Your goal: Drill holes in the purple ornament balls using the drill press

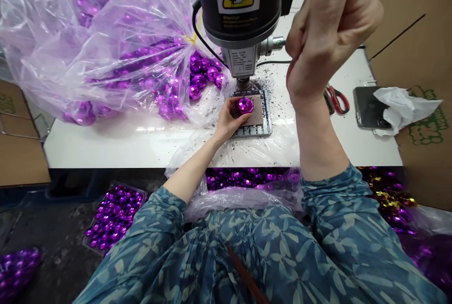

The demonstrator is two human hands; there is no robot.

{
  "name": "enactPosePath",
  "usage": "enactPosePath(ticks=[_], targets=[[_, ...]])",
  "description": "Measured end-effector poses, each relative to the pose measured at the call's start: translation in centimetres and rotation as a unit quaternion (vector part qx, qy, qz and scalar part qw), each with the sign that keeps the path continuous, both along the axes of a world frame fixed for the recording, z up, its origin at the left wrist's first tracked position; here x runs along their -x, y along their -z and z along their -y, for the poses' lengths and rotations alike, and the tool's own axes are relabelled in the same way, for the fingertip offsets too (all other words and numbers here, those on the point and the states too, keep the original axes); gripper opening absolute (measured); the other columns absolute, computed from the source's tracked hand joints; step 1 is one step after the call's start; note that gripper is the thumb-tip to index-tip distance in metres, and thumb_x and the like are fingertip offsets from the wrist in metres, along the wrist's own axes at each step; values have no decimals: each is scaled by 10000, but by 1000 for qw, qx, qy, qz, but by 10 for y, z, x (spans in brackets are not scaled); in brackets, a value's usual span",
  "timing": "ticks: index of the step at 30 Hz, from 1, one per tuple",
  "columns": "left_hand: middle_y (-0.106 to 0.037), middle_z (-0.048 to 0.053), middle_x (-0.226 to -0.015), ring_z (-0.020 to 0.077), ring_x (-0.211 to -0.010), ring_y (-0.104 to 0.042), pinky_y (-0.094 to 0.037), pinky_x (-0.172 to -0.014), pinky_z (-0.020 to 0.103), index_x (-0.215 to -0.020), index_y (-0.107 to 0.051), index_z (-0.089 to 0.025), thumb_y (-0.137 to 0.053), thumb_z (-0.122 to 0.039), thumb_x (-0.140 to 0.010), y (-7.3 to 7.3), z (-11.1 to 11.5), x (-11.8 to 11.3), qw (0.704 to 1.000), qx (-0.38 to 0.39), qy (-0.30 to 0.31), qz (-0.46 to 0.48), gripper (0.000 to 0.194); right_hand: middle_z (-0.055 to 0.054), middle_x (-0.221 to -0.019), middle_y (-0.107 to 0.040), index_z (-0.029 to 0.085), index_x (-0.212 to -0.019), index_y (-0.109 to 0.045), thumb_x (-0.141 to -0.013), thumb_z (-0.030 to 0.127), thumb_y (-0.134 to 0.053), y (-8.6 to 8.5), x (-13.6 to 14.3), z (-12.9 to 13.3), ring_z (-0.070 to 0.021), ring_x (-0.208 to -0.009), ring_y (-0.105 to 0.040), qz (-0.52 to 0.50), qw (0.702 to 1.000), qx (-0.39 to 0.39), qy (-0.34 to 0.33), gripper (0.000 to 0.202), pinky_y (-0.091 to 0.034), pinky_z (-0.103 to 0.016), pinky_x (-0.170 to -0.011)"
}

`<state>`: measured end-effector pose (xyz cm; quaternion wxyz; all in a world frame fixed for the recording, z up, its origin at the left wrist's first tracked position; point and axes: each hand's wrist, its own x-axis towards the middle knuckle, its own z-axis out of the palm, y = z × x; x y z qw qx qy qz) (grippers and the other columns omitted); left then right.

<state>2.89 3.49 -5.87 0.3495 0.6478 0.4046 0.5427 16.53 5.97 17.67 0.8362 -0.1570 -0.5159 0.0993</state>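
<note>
My left hand (231, 118) pinches a shiny purple faceted ball (245, 105) between thumb and fingers. The ball sits over a brown board (259, 111) on the metal base plate (266, 127), just below the spindle of a bench drill press (243, 7). A gap shows between spindle and ball. Raised to the right of the machine, my right hand (332, 36) is closed in a fist round the drill press lever. Only the lever's metal hub (272, 44) shows; the grip is hidden in the fist.
A clear plastic bag (116, 36) of purple balls spills onto the white table (116, 148). Red-handled scissors (339, 100), a phone (370, 106) and crumpled tissue (402, 106) lie right. Dark shavings surround the base. Below stands a tray of purple balls (113, 217); cardboard boxes (416, 21) flank the table.
</note>
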Motion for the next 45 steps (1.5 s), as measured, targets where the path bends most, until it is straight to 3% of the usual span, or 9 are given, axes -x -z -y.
enactPosePath(ticks=[4,12,24,30,35,37,41,43,45], targets=[[-729,111,-1318,290,-1254,-741,-629,-1096,502,-1349,-550,-285,-876,-643,-841,3,-1,1,1000,-15,6,-8,702,62,-460,-231,125,-625,-189,-968,508,-593,13,-3,13,52,-413,-202,-3,1000,-8,-7,654,-169,-204,-509],[-733,108,-1321,286,-1252,-745,-629,-1098,501,-1337,-559,-289,-877,-627,-850,1,0,2,1000,-16,11,-6,673,48,-506,-154,189,-674,-148,-954,698,-549,39,-12,15,-10,-424,-211,40,997,61,10,706,-166,-282,-511],[-743,102,-1306,273,-1237,-757,-638,-1084,479,-1331,-564,-277,-889,-588,-852,-1,1,-2,1000,-9,4,1,657,38,-443,-45,185,-630,-85,-1023,664,-430,86,-20,-4,-36,-392,-114,75,988,27,136,709,-152,-313,-431],[-756,100,-1269,258,-1184,-774,-656,-1037,459,-1302,-566,-259,-915,-468,-854,-9,4,-6,999,1,-23,-23,605,54,-413,-168,185,-567,-140,-952,721,-509,27,-10,5,-1,-375,-207,42,995,33,90,756,-161,-272,-440],[-759,88,-1168,246,-1083,-758,-661,-931,439,-1178,-606,-224,-960,-341,-793,-47,43,-2,987,22,-115,-112,536,89,-397,-178,220,-604,-118,-684,903,-447,-27,-6,-13,18,-318,-237,36,994,96,-29,762,-123,-239,-397],[-762,75,-1113,235,-1019,-746,-656,-899,437,-1146,-624,-215,-944,-372,-811,-69,77,8,982,30,-53,-178,489,91,-400,-136,225,-612,-84,-638,832,-549,-31,-8,-17,14,-316,-274,38,991,106,-70,766,-121,-224,-392],[-791,72,-1028,249,-949,-752,-655,-824,421,-1094,-691,-207,-846,-588,-886,-104,139,37,912,59,245,-322,461,94,-396,-187,220,-569,-217,-624,695,-656,-29,-12,-16,-1,-313,-274,9,990,86,-112,649,-95,-247,-392],[-805,78,-1033,244,-947,-765,-656,-809,409,-1098,-722,-218,-737,-634,-965,-110,143,51,906,69,268,-319,436,93,-412,-211,213,-579,-268,-636,654,-682,-28,-10,-16,-2,-326,-293,5,988,94,-125,608,-115,-239,-399],[-812,65,-1035,202,-910,-771,-649,-780,370,-1104,-738,-257,-624,-574,-1060,-107,118,64,950,62,175,-249,340,94,-431,-161,213,-603,-236,-665,637,-679,-27,-7,-21,8,-328,-275,-10,990,77,-115,616,-94,-230,-396]])
